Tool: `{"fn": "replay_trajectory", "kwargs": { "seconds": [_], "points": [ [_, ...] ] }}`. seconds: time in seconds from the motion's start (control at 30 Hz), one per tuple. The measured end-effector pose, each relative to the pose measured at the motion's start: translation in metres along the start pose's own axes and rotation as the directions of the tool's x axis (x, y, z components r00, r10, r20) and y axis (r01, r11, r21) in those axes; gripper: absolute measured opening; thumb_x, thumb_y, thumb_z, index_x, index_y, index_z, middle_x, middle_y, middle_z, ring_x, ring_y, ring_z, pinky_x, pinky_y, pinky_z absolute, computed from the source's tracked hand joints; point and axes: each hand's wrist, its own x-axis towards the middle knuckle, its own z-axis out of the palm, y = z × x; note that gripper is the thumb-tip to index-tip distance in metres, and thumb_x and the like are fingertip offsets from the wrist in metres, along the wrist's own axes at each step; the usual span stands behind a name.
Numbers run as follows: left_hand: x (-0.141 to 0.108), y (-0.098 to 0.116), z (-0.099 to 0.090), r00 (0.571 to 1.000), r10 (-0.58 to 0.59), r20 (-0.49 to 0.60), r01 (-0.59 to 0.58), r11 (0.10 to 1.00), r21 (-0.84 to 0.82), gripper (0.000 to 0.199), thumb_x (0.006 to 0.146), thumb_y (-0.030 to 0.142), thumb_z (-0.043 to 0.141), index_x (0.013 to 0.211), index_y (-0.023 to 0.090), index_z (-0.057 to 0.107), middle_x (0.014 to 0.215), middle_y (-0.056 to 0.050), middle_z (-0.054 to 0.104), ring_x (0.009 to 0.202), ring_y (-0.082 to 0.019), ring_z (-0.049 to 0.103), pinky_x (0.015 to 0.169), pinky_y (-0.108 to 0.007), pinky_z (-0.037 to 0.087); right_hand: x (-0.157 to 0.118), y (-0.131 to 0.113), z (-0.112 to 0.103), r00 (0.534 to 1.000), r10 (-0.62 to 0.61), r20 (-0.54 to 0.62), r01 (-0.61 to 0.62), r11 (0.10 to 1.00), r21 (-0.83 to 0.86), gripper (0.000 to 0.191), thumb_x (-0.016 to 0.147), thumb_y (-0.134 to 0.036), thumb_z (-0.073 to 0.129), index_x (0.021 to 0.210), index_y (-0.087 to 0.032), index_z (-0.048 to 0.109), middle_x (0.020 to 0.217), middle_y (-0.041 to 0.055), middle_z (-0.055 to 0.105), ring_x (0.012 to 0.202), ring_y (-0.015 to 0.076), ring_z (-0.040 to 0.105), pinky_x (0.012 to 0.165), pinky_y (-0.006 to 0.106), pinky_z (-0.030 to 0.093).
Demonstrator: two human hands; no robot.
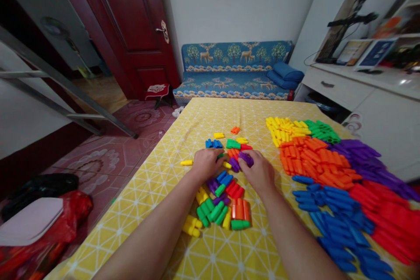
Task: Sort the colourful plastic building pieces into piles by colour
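Bullet-shaped plastic pieces in several colours lie in a loose mixed pile on the table. At the pile's far right, my right hand [259, 170] is closed on a purple bullet-shaped piece [246, 159], held between thumb and fingers. My left hand [207, 162] reaches over the pile's left side with curled fingers, and a green piece [221, 156] shows at its fingertips. Between the hands lie another purple piece [234, 165] and some orange pieces [233, 153]. Nearer me are green pieces [216, 212], red pieces [234, 189] and upright-looking orange pieces [240, 209].
Sorted heaps fill the table's right: yellow [284, 129], green [321, 131], orange [316, 159], purple [359, 157], blue [337, 218] and red [387, 214]. A yellow patterned cloth [210, 253] covers the table. Beyond stands a blue sofa [234, 81]; a white cabinet [377, 118] is at right.
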Motion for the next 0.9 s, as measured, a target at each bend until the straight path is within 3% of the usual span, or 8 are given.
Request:
{"fn": "replay_trajectory", "kwargs": {
  "seconds": [0.13, 0.33, 0.5, 0.6, 0.67, 0.73, 0.8, 0.9],
  "points": [
    [0.002, -0.004, 0.004, 0.987, -0.141, -0.070, 0.143, 0.989, 0.022, 0.034, 0.094, 0.045, 0.049, 0.115, 0.027, 0.068, 0.103, -0.006, 0.074, 0.089, -0.025, 0.070, 0.072, -0.032, 0.050, -0.005, -0.009, 0.003, 0.993, -0.107, 0.054, 0.105, 0.994, 0.035, 0.028, 0.086, -0.041, 0.060, 0.110, -0.028, 0.068, 0.106, 0.0021, 0.065, 0.091, 0.0181, 0.063, 0.072, 0.027, 0.043],
    [-0.001, -0.004, 0.009, 0.996, 0.010, -0.091, -0.017, 0.997, -0.079, 0.026, 0.090, 0.037, 0.058, 0.111, 0.030, 0.072, 0.103, -0.003, 0.075, 0.088, -0.022, 0.070, 0.071, -0.030, 0.050, -0.008, -0.020, 0.010, 0.977, -0.176, 0.117, 0.188, 0.977, -0.098, 0.044, 0.082, -0.038, 0.069, 0.125, -0.036, 0.063, 0.111, 0.0021, 0.061, 0.084, 0.0163, 0.063, 0.065, 0.026, 0.040],
    [-0.001, -0.006, 0.011, 0.980, -0.068, -0.187, 0.019, 0.968, -0.251, 0.025, 0.089, 0.038, 0.059, 0.104, 0.026, 0.075, 0.096, -0.004, 0.076, 0.085, -0.021, 0.070, 0.074, -0.030, 0.050, -0.008, -0.018, 0.013, 0.985, -0.156, 0.068, 0.163, 0.980, -0.116, 0.031, 0.080, -0.031, 0.067, 0.111, -0.030, 0.069, 0.103, 0.0026, 0.063, 0.084, 0.0176, 0.062, 0.066, 0.026, 0.040],
    [0.001, -0.004, 0.010, 0.960, -0.166, -0.227, 0.030, 0.864, -0.503, 0.026, 0.086, 0.041, 0.063, 0.098, 0.022, 0.076, 0.089, -0.006, 0.076, 0.080, -0.020, 0.068, 0.073, -0.029, 0.049, -0.006, -0.015, 0.015, 0.996, -0.089, -0.025, 0.089, 0.996, -0.014, 0.024, 0.079, -0.028, 0.063, 0.102, -0.022, 0.068, 0.098, 0.0047, 0.066, 0.081, 0.0185, 0.062, 0.067, 0.028, 0.042],
    [0.003, 0.000, 0.009, 0.956, -0.232, -0.183, 0.029, 0.689, -0.724, 0.032, 0.084, 0.045, 0.064, 0.095, 0.017, 0.076, 0.079, -0.005, 0.073, 0.070, -0.017, 0.064, 0.067, -0.027, 0.048, -0.003, -0.012, 0.016, 0.994, 0.023, -0.105, -0.002, 0.981, 0.193, 0.024, 0.079, -0.032, 0.062, 0.100, -0.020, 0.066, 0.093, 0.0049, 0.067, 0.077, 0.0179, 0.062, 0.068, 0.028, 0.043],
    [0.004, 0.005, 0.009, 0.964, -0.248, -0.097, 0.030, 0.462, -0.886, 0.042, 0.083, 0.052, 0.064, 0.096, 0.014, 0.075, 0.070, -0.004, 0.068, 0.061, -0.014, 0.058, 0.059, -0.025, 0.045, 0.000, -0.009, 0.017, 0.981, 0.172, -0.093, -0.106, 0.866, 0.490, 0.028, 0.079, -0.038, 0.062, 0.100, -0.019, 0.062, 0.082, 0.0022, 0.066, 0.067, 0.0152, 0.059, 0.061, 0.026, 0.044],
    [0.004, 0.009, 0.009, 0.976, -0.220, -0.009, 0.050, 0.261, -0.964, 0.050, 0.082, 0.057, 0.062, 0.104, 0.013, 0.073, 0.068, -0.002, 0.064, 0.057, -0.012, 0.054, 0.054, -0.023, 0.042, 0.002, -0.007, 0.017, 0.962, 0.269, 0.033, -0.201, 0.627, 0.753, 0.032, 0.078, -0.045, 0.062, 0.098, -0.021, 0.058, 0.073, -0.0020, 0.062, 0.055, 0.0118, 0.054, 0.050, 0.023, 0.040],
    [0.003, 0.012, 0.012, 0.988, -0.131, 0.081, 0.089, 0.056, -0.994, 0.054, 0.082, 0.051, 0.066, 0.125, 0.017, 0.065, 0.088, -0.005, 0.069, 0.068, -0.013, 0.061, 0.063, -0.023, 0.047, 0.004, -0.007, 0.016, 0.939, 0.268, 0.214, -0.291, 0.288, 0.912, 0.037, 0.075, -0.049, 0.066, 0.098, -0.022, 0.055, 0.068, -0.0048, 0.059, 0.051, 0.0100, 0.052, 0.042, 0.019, 0.036]
  ]
}}
